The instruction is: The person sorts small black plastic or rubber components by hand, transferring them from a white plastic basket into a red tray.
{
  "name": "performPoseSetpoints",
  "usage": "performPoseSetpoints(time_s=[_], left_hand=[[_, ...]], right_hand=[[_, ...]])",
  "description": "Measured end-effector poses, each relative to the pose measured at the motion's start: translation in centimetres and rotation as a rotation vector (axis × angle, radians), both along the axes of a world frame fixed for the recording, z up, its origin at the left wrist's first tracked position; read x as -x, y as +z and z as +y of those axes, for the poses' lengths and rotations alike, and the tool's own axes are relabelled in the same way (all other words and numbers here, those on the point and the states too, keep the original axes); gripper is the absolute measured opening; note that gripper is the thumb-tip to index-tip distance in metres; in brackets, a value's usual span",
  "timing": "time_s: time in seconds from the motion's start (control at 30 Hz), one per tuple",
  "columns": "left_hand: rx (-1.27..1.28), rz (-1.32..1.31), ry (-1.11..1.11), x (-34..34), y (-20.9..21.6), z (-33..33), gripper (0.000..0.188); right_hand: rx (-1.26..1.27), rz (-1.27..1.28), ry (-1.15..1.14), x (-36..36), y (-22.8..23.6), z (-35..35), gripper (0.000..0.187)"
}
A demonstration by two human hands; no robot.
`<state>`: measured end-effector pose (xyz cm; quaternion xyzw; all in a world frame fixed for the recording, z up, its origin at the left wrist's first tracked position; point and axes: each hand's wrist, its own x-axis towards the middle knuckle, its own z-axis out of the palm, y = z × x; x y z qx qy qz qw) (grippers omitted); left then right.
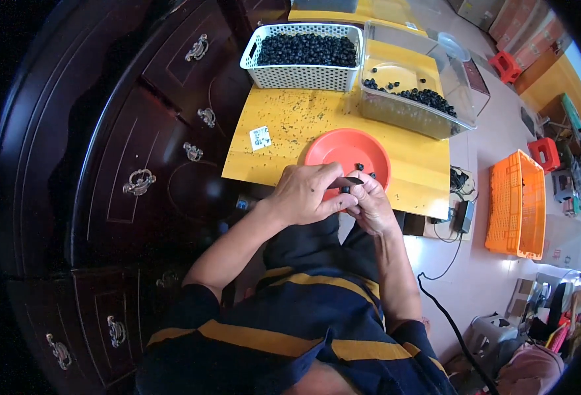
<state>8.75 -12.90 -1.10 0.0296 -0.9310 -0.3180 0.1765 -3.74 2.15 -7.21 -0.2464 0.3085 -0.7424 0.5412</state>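
My two hands meet over the near rim of a red plastic bowl (318, 148). My left hand (304, 192) is closed around a dark, flat, blade-like tool (347, 181), its tip pointing toward the right hand. Pinched in the fingertips of my right hand (373, 205) is a small round black part (345, 190), right beneath the blade; its exact kind is too small to make out. A couple of loose black parts (359, 167) lie in the bowl just beyond my fingers.
On the yellow table (277, 168), a white perforated basket (304, 78) is heaped with black parts. Beside it a clear plastic bin (402, 115) holds more. Black crumbs and a white printed label (260, 138) lie nearby. Dark drawers (122, 171) stand left; an orange crate (516, 204) is right.
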Motion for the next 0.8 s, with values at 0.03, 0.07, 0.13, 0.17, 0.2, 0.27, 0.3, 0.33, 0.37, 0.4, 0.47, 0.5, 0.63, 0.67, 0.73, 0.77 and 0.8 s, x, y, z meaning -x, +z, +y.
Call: performPoseSetpoints(time_s=[0.03,0.07,0.13,0.17,0.2,0.27,0.3,0.33,0.37,0.4,0.47,0.5,0.63,0.67,0.73,0.77,0.8], left_hand=[[0.013,-0.005,-0.006,0.0,0.0,0.0,0.044],[0.025,-0.011,-0.012,0.0,0.1,-0.1,0.045],[0.036,-0.028,-0.01,0.0,0.0,-0.1,0.045],[0.048,-0.045,-0.009,0.0,0.0,-0.1,0.045],[0.047,-0.045,-0.008,0.0,-0.1,-0.2,0.045],[0.083,-0.033,-0.015,0.0,-0.4,-0.2,0.044],[0.084,-0.034,-0.013,0.1,-0.6,-0.2,0.044],[0.085,0.003,-0.005,0.2,-0.8,-0.2,0.043],[0.086,0.039,0.004,0.3,-1.0,-0.1,0.042],[0.086,0.039,0.004,0.3,-1.1,-0.1,0.042],[0.07,0.037,0.007,0.4,-1.4,-0.1,0.043],[0.07,0.037,0.008,0.5,-1.6,-0.1,0.043],[0.067,0.075,0.006,0.5,-1.9,-0.2,0.044],[0.072,0.088,0.01,0.6,-1.7,-0.3,0.044],[0.063,0.137,0.025,0.7,-1.5,-0.5,0.045],[0.054,0.187,0.039,0.7,-1.4,-0.5,0.046],[0.054,0.186,0.039,0.8,-1.3,-0.6,0.046]], right_hand=[[-0.001,-0.001,0.001,0.0,-0.1,0.0,0.023],[-0.019,0.01,-0.008,0.0,-0.1,0.0,0.022],[-0.036,0.021,-0.016,0.1,-0.4,0.0,0.021],[-0.042,0.024,-0.017,0.3,-0.8,0.0,0.025],[-0.048,0.027,-0.019,0.3,-1.1,0.0,0.031],[-0.048,0.021,-0.029,0.4,-1.5,0.1,0.03],[-0.046,0.015,-0.038,0.3,-1.6,0.1,0.028],[-0.045,0.014,-0.036,0.3,-1.5,0.1,0.028],[-0.038,0.009,-0.039,0.2,-1.5,0.1,0.027],[-0.032,0.004,-0.043,0.2,-1.4,0.1,0.025],[-0.034,-0.006,-0.061,0.0,-1.4,0.0,0.025],[-0.036,-0.015,-0.078,-0.2,-1.4,-0.1,0.024],[-0.1,-0.019,-0.108,-0.5,-0.9,-0.2,0.023],[-0.078,-0.036,-0.091,-0.5,-1.0,-0.2,0.02],[-0.056,-0.054,-0.073,-0.5,-1.1,-0.3,0.019],[-0.073,-0.05,-0.071,-0.6,-1.0,-0.3,0.019],[-0.091,-0.047,-0.071,-0.6,-0.9,-0.3,0.02]])
